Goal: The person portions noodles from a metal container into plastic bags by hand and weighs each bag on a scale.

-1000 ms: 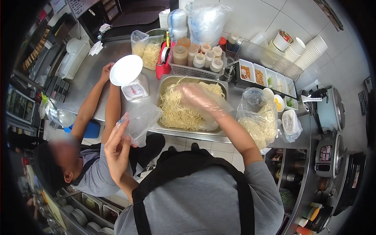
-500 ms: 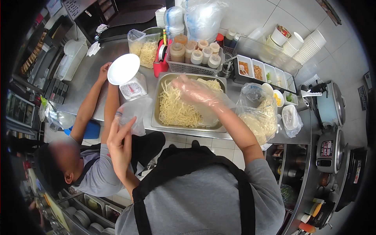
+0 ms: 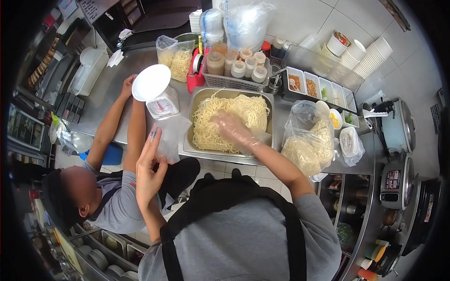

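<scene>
My right hand [image 3: 233, 130], in a clear plastic glove, reaches into a steel tray [image 3: 186, 145] of pale yellow noodles [image 3: 251, 107]. Its fingers are curled down into the noodles, the tips partly hidden. To the left of the tray, my left hand [image 3: 150, 171] is raised off the counter. A thin clear plastic bag [image 3: 174, 136] is pinched between its thumb and fingers and hangs toward the tray. Just beyond the bag stands a white kitchen scale [image 3: 162, 107] topped by a round white pan [image 3: 151, 83].
A co-worker [image 3: 112, 201] crouches at left, arms on the counter behind the scale. Sauce bottles [image 3: 238, 69] in a basket stand behind the tray. At right are a bag of noodles [image 3: 304, 147], topping containers [image 3: 311, 87] and a cooker [image 3: 396, 178].
My right hand has moved down and slightly right within the tray, deeper into the noodles. My left hand has shifted slightly right and lower with the bag.
</scene>
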`<state>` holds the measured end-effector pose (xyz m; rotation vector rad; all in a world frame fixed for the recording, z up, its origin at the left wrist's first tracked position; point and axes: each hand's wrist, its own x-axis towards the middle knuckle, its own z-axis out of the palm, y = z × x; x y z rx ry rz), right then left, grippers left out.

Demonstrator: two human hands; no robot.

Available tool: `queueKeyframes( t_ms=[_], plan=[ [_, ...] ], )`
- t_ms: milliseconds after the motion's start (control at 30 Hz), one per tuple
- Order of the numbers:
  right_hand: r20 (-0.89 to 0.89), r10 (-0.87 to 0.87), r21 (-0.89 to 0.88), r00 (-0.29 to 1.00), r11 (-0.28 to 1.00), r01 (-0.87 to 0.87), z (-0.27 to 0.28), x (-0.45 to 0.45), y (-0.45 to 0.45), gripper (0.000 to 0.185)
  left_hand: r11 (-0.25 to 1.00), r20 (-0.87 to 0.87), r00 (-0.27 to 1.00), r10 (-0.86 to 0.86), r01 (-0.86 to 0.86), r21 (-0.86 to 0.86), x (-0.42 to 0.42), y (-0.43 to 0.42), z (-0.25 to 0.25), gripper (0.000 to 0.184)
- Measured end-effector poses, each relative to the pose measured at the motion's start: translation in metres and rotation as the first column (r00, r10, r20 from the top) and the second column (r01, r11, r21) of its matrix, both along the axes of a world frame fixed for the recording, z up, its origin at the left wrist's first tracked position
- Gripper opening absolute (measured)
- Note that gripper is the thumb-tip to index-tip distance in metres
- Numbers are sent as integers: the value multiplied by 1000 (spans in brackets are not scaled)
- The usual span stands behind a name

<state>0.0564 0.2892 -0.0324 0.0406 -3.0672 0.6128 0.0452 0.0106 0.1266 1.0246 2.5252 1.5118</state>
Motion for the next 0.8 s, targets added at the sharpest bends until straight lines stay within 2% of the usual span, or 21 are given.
queueKeyframes(
  t_ms=[100, 200, 233, 267, 300, 400, 433, 533, 567, 667, 700, 733, 800],
  plan=[
    [-131, -12, -225, 991, 974, -18, 42, 5, 13, 57, 999, 8, 999, -34, 34, 14, -2, -6, 3, 61],
    [-361, -8, -410, 933, 899, -151, 72, -1, 37, 59, 993, 169, 985, -11, -9, 121, -5, -13, -4, 63],
    [-346, -58, -466, 937, 877, -118, 90, 0, 41, 58, 996, 148, 989, -1, -13, 90, -8, -17, -6, 57],
    [-329, -106, -519, 938, 851, -85, 123, 5, 39, 57, 994, 152, 988, 10, -26, 104, -8, -16, -6, 61],
    [-186, -190, -690, 964, 724, 10, 156, 12, 34, 52, 992, 156, 988, 21, -40, 119, -8, -13, -5, 65],
    [-72, -194, -795, 978, 604, 61, 177, 5, 40, 50, 987, 189, 981, -49, 19, 157, -15, -8, -6, 70],
    [-151, -214, -793, 965, 610, 11, 172, 3, 42, 49, 984, 202, 975, -88, 54, 169, -18, -8, -7, 71],
    [-417, -277, -769, 866, 615, -174, 186, 3, 44, 51, 994, 79, 992, -101, 97, 57, -30, -12, -15, 72],
    [-346, -228, -903, 910, 343, -258, 187, -3, 53, 52, 994, 53, 993, -105, 103, 30, -32, -13, -16, 72],
    [-345, -226, -920, 911, 275, -280, 198, -13, 57, 54, 992, 68, 992, -107, 103, 71, -31, -14, -13, 72],
    [-358, -272, -887, 893, 398, -234, 213, -7, 56, 46, 985, 78, 990, -117, 106, 134, -30, -10, -12, 71],
    [-382, -291, -855, 877, 471, -216, 227, -5, 55, 46, 974, 86, 988, -127, 108, 197, -29, -7, -11, 71],
    [-429, -294, -823, 854, 517, -235, 247, -5, 53, 46, 967, 118, 985, -129, 99, 236, -26, -6, -6, 71]
  ],
)
